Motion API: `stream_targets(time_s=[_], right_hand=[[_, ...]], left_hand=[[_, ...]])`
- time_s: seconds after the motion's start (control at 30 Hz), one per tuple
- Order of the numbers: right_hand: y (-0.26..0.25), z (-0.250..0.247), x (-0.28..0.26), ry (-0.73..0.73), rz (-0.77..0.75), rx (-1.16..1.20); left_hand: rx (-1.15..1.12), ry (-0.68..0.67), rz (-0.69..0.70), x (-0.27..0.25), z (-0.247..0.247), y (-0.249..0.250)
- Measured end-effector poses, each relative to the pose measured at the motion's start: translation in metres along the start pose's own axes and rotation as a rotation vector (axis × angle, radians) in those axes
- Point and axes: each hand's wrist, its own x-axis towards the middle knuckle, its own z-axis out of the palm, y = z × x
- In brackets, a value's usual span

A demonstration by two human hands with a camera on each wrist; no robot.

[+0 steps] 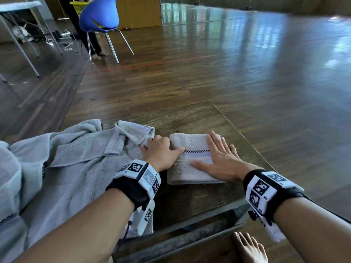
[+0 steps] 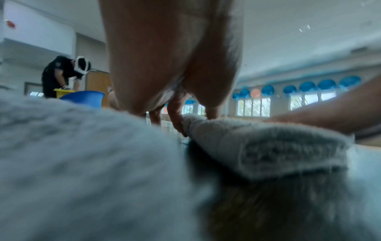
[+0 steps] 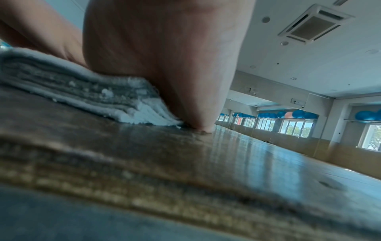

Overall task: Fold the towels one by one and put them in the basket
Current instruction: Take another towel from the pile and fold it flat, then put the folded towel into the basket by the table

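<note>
Low wooden table (image 1: 199,194), hall floor beyond. Right hand (image 1: 221,160) flat, fingers (image 1: 213,142) spread, pressing folded towel (image 1: 190,168). Left hand (image 1: 161,150) grips towel's left edge, fingers curled. Unfolded towels (image 1: 76,158) heaped left. Far back, yellow basket (image 1: 78,7); contents unclear.

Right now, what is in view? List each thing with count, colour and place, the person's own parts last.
folded towel: 1, grey, on the table under both hands
unfolded towels: heap, grey, table's left side
table: 1, brown wood
chair: 1, blue, far left
yellow basket: 1, behind the chair
second person: 1, dark clothes, at the basket
left hand: grips the folded towel's left edge
right hand: flat on the folded towel
</note>
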Motion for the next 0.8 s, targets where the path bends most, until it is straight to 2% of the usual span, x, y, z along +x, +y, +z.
stream_targets(time_s=[0.1, 0.2, 0.3, 0.43, 0.53, 0.63, 0.7, 0.8], right_hand=[[-0.003, -0.006, -0.004, 0.034, -0.012, 0.110], [-0.014, -0.021, -0.010, 0.115, 0.041, 0.374], [-0.041, -0.032, -0.018, 0.165, 0.071, 0.485], [-0.095, -0.035, -0.031, 0.234, -0.059, 0.615], [-0.148, -0.034, -0.036, 0.191, -0.171, 0.951], [-0.213, -0.029, -0.044, 0.109, -0.303, 1.110], [-0.266, -0.025, -0.053, 0.042, -0.399, 1.089], [-0.355, -0.015, -0.076, -0.150, -0.548, 1.040]], left_hand=[[-0.281, 0.076, 0.048, -0.004, -0.009, 0.008], [-0.614, 0.095, 0.083, -0.017, -0.031, 0.018], [-0.843, 0.095, 0.080, -0.036, -0.064, 0.016], [-1.086, 0.023, 0.059, -0.072, -0.125, -0.016], [-1.117, 0.024, 0.034, -0.107, -0.173, -0.056], [-1.093, 0.137, -0.009, -0.158, -0.214, -0.101], [-1.104, 0.254, -0.056, -0.200, -0.236, -0.138], [-1.144, 0.490, -0.156, -0.277, -0.259, -0.204]])
